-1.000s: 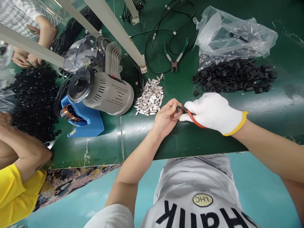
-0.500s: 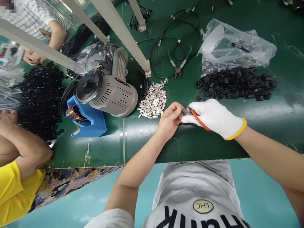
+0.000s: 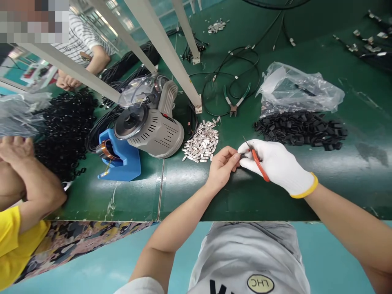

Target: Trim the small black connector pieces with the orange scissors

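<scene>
Left hand (image 3: pixel 223 166) pinches a dark piece (image 3: pixel 242 155), gloved right hand (image 3: pixel 272 163) grips a red-handled tool (image 3: pixel 259 165): close joint handling, seemingly, calling for steadiness next.

A grey vented machine (image 3: pixel 161 134) stands beside a blue tape dispenser (image 3: pixel 130 165) on the green counter (image 3: pixel 190 200). Green-and-white-handled cutters (image 3: pixel 233 109) lie near a looped black cable (image 3: pixel 236 77). Far left, a co-worker's yellow sleeve (image 3: pixel 10 228) shows.

Metal pieces (image 3: pixel 202 142) on green table (image 3: pixel 251 200)

Matt cloth glove (image 3: pixel 277 166), shiny metal pieces (image 3: pixel 202 141)
</scene>
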### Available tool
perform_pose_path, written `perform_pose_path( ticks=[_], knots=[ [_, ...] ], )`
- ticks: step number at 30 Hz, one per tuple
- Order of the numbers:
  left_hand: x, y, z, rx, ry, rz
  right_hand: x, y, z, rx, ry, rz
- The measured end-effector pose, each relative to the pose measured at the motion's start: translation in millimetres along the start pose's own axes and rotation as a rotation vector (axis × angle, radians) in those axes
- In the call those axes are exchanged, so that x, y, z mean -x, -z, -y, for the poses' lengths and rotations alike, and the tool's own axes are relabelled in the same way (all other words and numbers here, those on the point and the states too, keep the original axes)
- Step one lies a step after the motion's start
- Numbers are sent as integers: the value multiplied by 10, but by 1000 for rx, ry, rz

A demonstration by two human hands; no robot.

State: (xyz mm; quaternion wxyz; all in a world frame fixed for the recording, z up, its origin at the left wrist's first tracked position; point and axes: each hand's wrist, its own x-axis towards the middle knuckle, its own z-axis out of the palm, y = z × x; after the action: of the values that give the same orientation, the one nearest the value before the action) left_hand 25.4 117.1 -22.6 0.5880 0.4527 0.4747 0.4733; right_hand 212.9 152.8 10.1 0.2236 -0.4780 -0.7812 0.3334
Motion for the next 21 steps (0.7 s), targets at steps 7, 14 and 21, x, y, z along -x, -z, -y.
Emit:
perform_pose_path(
  ticks=[7,14,21],
  knots=[
    [-928,450,-391,-785,-314,-168,-87,310,19,-377,-111,-446],
    [-1936,562,-196,-1276,-298,-81,-146,494,-131,-562,-99,-622],
    [-1978,455,-217,-1416,-255,-22,-153,504,-274,-545,-10,-630]
  ],
)
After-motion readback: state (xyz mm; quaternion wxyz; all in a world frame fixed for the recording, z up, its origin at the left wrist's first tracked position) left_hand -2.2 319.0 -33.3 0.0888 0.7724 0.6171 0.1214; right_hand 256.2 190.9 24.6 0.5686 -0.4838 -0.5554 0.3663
